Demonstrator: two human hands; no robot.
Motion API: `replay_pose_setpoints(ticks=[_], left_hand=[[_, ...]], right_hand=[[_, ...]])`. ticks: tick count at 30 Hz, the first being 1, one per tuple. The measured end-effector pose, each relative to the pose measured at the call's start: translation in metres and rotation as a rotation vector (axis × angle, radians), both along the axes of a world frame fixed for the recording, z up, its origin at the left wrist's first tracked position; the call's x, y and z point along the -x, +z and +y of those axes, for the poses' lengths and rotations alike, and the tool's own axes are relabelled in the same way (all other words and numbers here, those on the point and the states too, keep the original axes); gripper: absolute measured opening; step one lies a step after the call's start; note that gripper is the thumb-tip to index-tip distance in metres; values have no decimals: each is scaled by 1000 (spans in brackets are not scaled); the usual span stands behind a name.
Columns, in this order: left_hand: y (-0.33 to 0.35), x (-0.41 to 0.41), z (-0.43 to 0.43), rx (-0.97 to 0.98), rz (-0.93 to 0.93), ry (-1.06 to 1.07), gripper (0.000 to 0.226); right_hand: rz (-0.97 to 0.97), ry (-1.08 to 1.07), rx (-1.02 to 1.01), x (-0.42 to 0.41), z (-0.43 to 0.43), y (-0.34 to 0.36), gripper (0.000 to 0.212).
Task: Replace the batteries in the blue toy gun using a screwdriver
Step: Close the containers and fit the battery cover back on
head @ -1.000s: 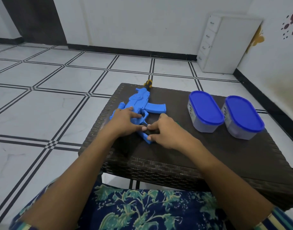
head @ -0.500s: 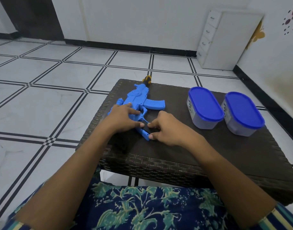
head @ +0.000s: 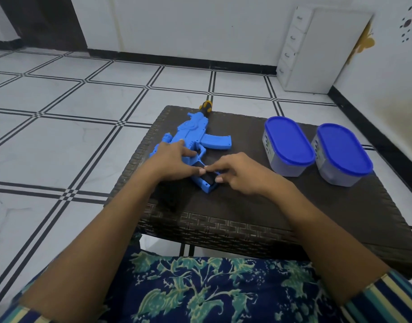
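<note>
The blue toy gun (head: 195, 134) lies flat on the dark woven table (head: 247, 206), its grip pointing toward me. My left hand (head: 172, 162) presses down on the gun's body, fingers spread over it. My right hand (head: 237, 173) rests at the grip, its fingertips on a dark opening (head: 207, 177) in the grip where something black shows. Thumb and forefinger tips of both hands nearly meet there. A screwdriver's yellow and black handle (head: 206, 106) pokes out behind the gun's far end at the table's back edge.
Two grey tubs with blue lids (head: 287, 145) (head: 342, 152) stand side by side on the table's right half. A white drawer unit (head: 317, 50) stands against the far wall. Tiled floor lies to the left of the table.
The view has shifted slightly. My right fingers have moved along the grip and the dark opening shows more. My left hand stays on the gun's body.
</note>
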State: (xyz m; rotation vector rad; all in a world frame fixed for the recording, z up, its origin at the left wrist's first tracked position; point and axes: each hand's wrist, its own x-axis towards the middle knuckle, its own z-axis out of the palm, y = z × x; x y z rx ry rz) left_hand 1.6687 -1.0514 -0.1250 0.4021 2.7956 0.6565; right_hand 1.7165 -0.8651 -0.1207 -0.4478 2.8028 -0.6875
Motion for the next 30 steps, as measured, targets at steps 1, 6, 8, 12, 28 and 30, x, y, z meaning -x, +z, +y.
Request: replay_pose_setpoints(ticks=[1,6,8,12,28,30], left_hand=[[0,-2,0,-19,-13,15,79],[1,-8,7,-6,24,42,96],[1,-7,8,-9,18,52,97],[1,-2,10,20,17,52,99],[2,-4,12,-12,-9,46,101],[2,-3,14,-8,-10,56,101]], right_hand=[[7,-4,15,1,1,-1,38],[53,-16,5,3,3,-4,33],[64,-18,15,3,3,-6,30],[77,-22,15,1,3,-8,25],[37,1,61,4,5,-4,32],[69,-6,77,6,6,-5,27]])
